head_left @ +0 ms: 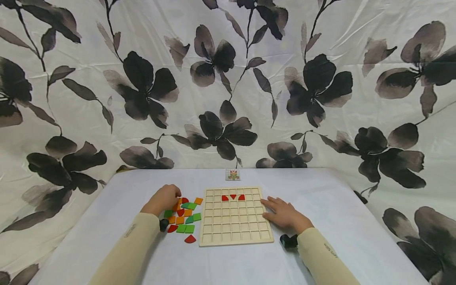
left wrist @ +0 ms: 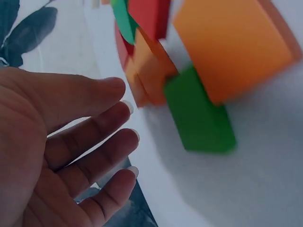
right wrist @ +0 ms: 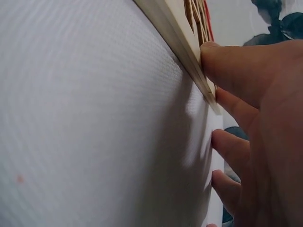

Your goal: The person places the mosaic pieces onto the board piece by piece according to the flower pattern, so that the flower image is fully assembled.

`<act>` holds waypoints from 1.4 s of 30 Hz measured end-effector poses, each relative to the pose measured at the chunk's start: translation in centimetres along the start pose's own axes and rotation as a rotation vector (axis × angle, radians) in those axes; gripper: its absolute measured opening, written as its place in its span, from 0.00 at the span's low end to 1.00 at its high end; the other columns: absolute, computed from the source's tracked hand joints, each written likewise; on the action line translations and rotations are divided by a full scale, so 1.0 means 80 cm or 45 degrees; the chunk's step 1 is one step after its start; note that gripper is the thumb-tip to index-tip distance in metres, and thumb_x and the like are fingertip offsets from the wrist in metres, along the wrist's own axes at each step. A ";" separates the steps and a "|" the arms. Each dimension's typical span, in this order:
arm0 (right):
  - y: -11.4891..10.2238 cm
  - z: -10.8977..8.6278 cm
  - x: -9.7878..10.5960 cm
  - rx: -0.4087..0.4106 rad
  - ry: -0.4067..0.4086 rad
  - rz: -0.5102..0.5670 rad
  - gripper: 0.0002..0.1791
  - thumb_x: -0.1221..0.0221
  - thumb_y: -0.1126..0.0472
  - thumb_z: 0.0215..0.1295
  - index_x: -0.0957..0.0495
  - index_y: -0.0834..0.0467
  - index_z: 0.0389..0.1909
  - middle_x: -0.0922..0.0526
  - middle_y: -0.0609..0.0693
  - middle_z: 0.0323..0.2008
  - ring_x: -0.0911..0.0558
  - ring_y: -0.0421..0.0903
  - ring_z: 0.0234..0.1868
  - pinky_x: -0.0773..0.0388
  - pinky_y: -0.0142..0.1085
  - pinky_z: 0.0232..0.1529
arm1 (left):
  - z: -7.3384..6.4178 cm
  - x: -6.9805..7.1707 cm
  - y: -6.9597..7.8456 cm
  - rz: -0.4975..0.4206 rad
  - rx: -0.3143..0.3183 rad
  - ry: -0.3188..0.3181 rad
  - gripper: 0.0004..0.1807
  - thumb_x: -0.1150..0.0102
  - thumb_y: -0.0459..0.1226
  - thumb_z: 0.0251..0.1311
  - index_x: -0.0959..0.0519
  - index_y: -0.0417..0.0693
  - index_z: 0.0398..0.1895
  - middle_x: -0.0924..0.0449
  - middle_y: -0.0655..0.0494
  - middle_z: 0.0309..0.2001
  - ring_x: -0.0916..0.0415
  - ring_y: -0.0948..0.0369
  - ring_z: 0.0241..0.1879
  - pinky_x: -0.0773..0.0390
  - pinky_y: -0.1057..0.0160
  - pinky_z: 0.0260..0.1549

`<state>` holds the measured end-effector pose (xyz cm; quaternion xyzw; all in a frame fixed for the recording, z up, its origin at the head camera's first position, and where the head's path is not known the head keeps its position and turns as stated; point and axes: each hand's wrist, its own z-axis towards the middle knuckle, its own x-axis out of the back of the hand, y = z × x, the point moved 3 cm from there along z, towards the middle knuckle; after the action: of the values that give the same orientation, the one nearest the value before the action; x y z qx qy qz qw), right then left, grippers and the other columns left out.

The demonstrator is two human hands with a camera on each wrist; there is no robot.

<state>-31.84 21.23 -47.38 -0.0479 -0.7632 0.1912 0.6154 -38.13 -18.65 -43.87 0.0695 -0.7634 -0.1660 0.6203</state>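
My left hand hovers at the far left edge of a loose pile of flat pieces. In the left wrist view its fingers are loosely bent, and nothing shows between them and the thumb. Close by lie an orange square piece, a green piece and a red piece. A wooden grid board lies right of the pile, with three red pieces in its second row from the far edge. My right hand rests its fingertips on the board's right edge, fingers spread.
A small card with a coloured pattern lies beyond the board at the table's far edge. One red quarter-round piece sits apart, nearer the front. Behind the white table hangs a floral cloth.
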 end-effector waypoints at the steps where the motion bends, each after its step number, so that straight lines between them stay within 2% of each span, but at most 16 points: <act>1: 0.000 0.000 0.000 0.003 0.001 -0.003 0.32 0.49 0.41 0.69 0.39 0.44 0.72 0.41 0.54 0.74 0.46 0.62 0.75 0.53 0.68 0.67 | -0.001 0.000 -0.004 0.003 -0.003 -0.006 0.12 0.43 0.32 0.62 0.18 0.39 0.47 0.18 0.47 0.42 0.26 0.54 0.38 0.25 0.46 0.54; 6: -0.001 0.000 0.000 0.008 0.003 -0.005 0.32 0.49 0.42 0.69 0.39 0.45 0.72 0.41 0.55 0.74 0.46 0.62 0.75 0.54 0.68 0.67 | -0.003 -0.003 -0.015 0.000 -0.011 -0.034 0.12 0.43 0.30 0.61 0.17 0.40 0.46 0.18 0.47 0.45 0.25 0.52 0.42 0.26 0.45 0.56; 10: -0.002 0.000 0.000 0.017 0.003 -0.010 0.32 0.49 0.43 0.70 0.39 0.47 0.72 0.42 0.56 0.74 0.47 0.64 0.75 0.54 0.69 0.67 | -0.003 -0.005 -0.021 0.025 -0.024 -0.043 0.13 0.44 0.33 0.63 0.17 0.39 0.47 0.18 0.46 0.47 0.24 0.51 0.46 0.27 0.44 0.57; 17: -0.003 -0.001 -0.001 0.002 0.011 0.003 0.32 0.49 0.42 0.69 0.38 0.45 0.72 0.41 0.55 0.74 0.47 0.63 0.75 0.54 0.68 0.67 | -0.004 -0.003 -0.035 0.070 -0.054 -0.013 0.13 0.42 0.35 0.62 0.18 0.37 0.46 0.18 0.46 0.43 0.25 0.53 0.42 0.25 0.46 0.55; 27: -0.005 -0.002 0.002 0.012 0.015 0.000 0.32 0.49 0.43 0.70 0.38 0.46 0.72 0.41 0.55 0.74 0.46 0.64 0.74 0.53 0.68 0.67 | 0.002 0.001 -0.046 0.023 -0.051 0.021 0.17 0.37 0.36 0.56 0.21 0.36 0.48 0.22 0.49 0.37 0.29 0.54 0.37 0.23 0.50 0.48; 30: -0.005 -0.003 0.003 0.019 0.017 0.005 0.31 0.49 0.43 0.70 0.38 0.46 0.72 0.41 0.56 0.73 0.46 0.64 0.74 0.53 0.68 0.67 | 0.005 0.000 -0.047 0.015 -0.062 0.026 0.16 0.36 0.35 0.54 0.20 0.36 0.45 0.22 0.49 0.36 0.29 0.54 0.36 0.23 0.51 0.47; 35: -0.005 -0.003 0.002 0.014 0.019 0.019 0.31 0.49 0.43 0.69 0.38 0.46 0.72 0.41 0.55 0.74 0.46 0.63 0.75 0.53 0.68 0.67 | 0.007 -0.003 -0.044 -0.037 -0.017 0.044 0.17 0.35 0.37 0.53 0.20 0.39 0.45 0.22 0.49 0.40 0.29 0.53 0.40 0.24 0.49 0.50; 40: -0.005 -0.003 0.001 0.005 0.022 0.026 0.31 0.49 0.43 0.69 0.38 0.45 0.72 0.41 0.55 0.74 0.46 0.63 0.75 0.53 0.68 0.68 | 0.004 0.001 -0.029 -0.102 -0.006 0.063 0.20 0.34 0.40 0.55 0.20 0.41 0.50 0.20 0.48 0.47 0.28 0.53 0.44 0.25 0.47 0.53; 42: -0.004 -0.003 0.001 0.002 0.022 0.026 0.31 0.49 0.43 0.69 0.38 0.45 0.72 0.41 0.55 0.74 0.46 0.63 0.75 0.53 0.68 0.68 | 0.004 0.002 -0.022 -0.137 -0.024 0.075 0.20 0.35 0.40 0.55 0.19 0.41 0.51 0.20 0.48 0.48 0.27 0.53 0.43 0.24 0.48 0.52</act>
<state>-31.58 20.98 -47.13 -0.0568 -0.7570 0.1977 0.6202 -38.67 -20.28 -44.34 0.1095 -0.7384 -0.2040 0.6333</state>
